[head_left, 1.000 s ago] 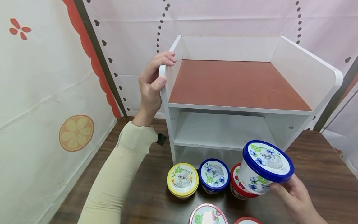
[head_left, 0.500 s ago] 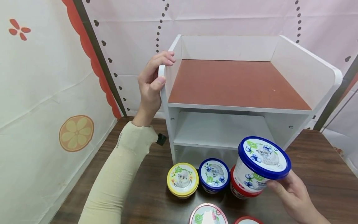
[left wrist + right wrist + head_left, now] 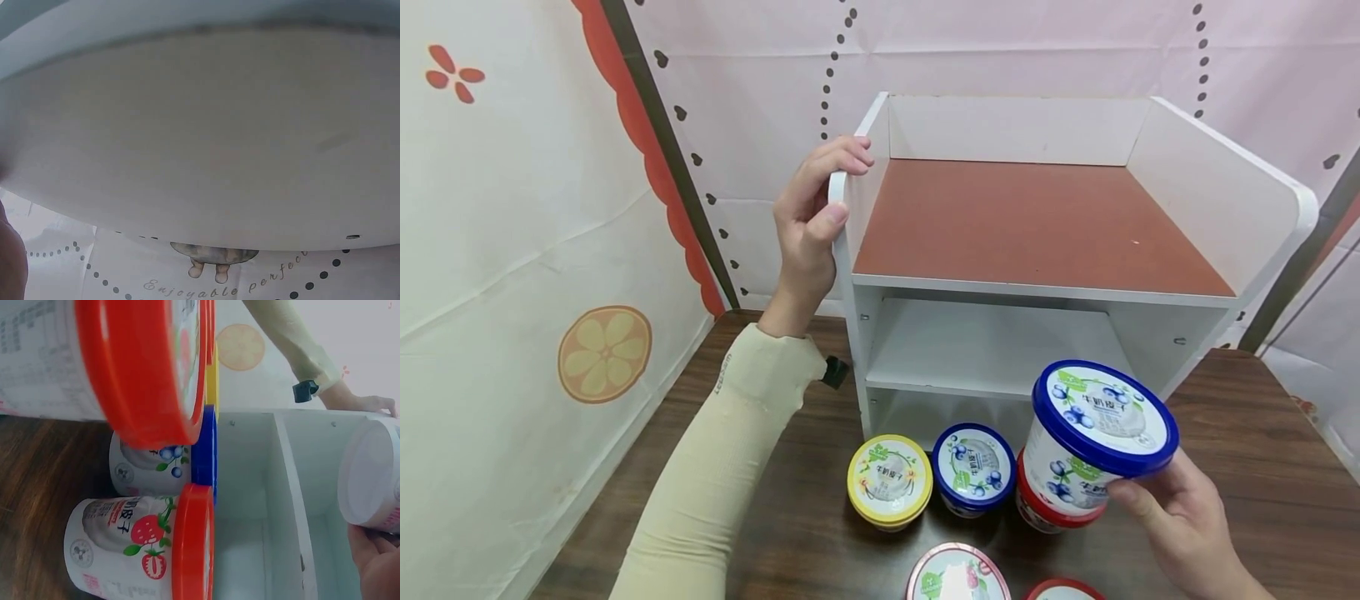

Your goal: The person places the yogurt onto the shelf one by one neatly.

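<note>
My right hand grips a white tub with a blue lid and blueberry print. The tub is tilted in the air before the shelf's right part, and in the right wrist view its base is off the table. Partly hidden behind it stands a red-lidded tub. My left hand holds the front edge of the left side panel of a white shelf unit, thumb in front and fingers over the edge. In the left wrist view a pale panel surface fills most of the picture.
A yellow-lidded tub and a blue-lidded tub stand before the bottom compartment. Nearer are a pink-rimmed tub and a red-lidded one, cut by the frame. The middle shelf board lies under the brown top.
My right hand has carried the blueberry tub a little to the left and up, so it covers more of the red-lidded tub. My left hand has stayed on the panel.
</note>
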`<state>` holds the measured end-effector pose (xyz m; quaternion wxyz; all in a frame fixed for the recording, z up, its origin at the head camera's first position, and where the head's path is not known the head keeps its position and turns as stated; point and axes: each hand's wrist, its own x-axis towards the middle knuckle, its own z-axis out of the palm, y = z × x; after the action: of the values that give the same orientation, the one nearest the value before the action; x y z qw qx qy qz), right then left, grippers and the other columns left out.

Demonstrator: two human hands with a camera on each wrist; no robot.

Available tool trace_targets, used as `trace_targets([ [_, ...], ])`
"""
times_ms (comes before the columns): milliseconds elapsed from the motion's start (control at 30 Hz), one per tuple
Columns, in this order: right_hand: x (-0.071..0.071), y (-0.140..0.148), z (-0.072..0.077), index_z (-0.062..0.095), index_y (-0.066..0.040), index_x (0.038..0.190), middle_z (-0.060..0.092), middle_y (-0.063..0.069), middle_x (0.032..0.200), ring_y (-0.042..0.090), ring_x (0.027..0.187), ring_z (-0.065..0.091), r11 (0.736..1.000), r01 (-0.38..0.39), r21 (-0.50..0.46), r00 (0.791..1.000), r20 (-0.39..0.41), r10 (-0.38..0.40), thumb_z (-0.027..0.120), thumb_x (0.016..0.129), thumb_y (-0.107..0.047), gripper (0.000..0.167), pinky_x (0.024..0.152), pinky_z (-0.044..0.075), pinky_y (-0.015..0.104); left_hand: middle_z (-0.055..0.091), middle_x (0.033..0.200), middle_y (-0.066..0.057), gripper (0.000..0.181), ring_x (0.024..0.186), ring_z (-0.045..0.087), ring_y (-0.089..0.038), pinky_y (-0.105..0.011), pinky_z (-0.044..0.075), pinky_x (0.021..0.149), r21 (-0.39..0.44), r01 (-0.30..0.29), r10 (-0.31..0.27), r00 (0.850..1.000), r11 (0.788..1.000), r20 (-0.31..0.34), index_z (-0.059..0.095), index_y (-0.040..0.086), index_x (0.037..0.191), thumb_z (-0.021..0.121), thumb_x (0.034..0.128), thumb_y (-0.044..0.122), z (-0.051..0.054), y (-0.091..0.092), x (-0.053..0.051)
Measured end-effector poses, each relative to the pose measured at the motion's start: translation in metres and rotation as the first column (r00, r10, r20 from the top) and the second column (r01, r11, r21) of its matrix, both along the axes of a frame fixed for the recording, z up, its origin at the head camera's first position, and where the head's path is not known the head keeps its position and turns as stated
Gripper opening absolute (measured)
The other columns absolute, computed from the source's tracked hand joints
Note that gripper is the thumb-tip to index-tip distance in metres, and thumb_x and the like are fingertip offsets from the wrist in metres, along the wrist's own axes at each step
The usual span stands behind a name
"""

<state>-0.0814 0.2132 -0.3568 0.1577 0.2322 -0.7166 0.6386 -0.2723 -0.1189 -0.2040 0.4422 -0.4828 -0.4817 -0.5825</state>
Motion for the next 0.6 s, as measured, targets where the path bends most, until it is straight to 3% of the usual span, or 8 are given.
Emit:
trace_targets([
  [167, 0.006, -0.006, 0.005, 0.052, -0.008, 0.137, 0.061, 0.002, 0.124, 0.009, 0.105, 0.061, 0.991, 0.122, 0.052, 0.989, 0.073, -0.126, 0.057, 0.092, 0.01, 0.049, 0.081, 0.051, 0.018, 0.063, 0.101, -0.011, 0.04, 0.108, 0.054, -0.037, -0.047, 0.041, 0.095, -0.001, 0.003, -0.003, 1.0, 1.0, 0.004, 0.055, -0.014, 0.092, 0.048, 0.0754, 0.022, -0.001, 0.0, 0.0],
  [333, 0.013, -0.012, 0.009, 0.055, -0.009, 0.134, 0.063, 0.002, 0.121, 0.01, 0.101, 0.063, 0.982, 0.174, 0.075, 0.98, 0.089, -0.18, 0.064, 0.087, 0.011, 0.052, 0.078, 0.052, 0.019, 0.063, 0.1, -0.012, 0.04, 0.107, 0.054, -0.037, -0.047, 0.04, 0.095, 0.001, 0.001, -0.001, 1.0, 1.0, 0.001, 0.056, -0.014, 0.091, 0.048, 0.0754, 0.022, -0.001, 0.0, 0.0],
  [600, 0.013, -0.022, 0.015, 0.053, -0.005, 0.136, 0.061, 0.008, 0.124, 0.016, 0.102, 0.063, 0.996, 0.078, -0.047, 0.986, 0.153, -0.07, 0.061, 0.087, 0.015, 0.054, 0.078, 0.054, 0.025, 0.063, 0.1, -0.011, 0.04, 0.107, 0.054, -0.037, -0.047, 0.04, 0.096, 0.002, -0.003, 0.003, 1.0, 1.0, -0.003, 0.055, -0.015, 0.091, 0.048, 0.0752, 0.021, -0.001, 0.0, -0.001],
])
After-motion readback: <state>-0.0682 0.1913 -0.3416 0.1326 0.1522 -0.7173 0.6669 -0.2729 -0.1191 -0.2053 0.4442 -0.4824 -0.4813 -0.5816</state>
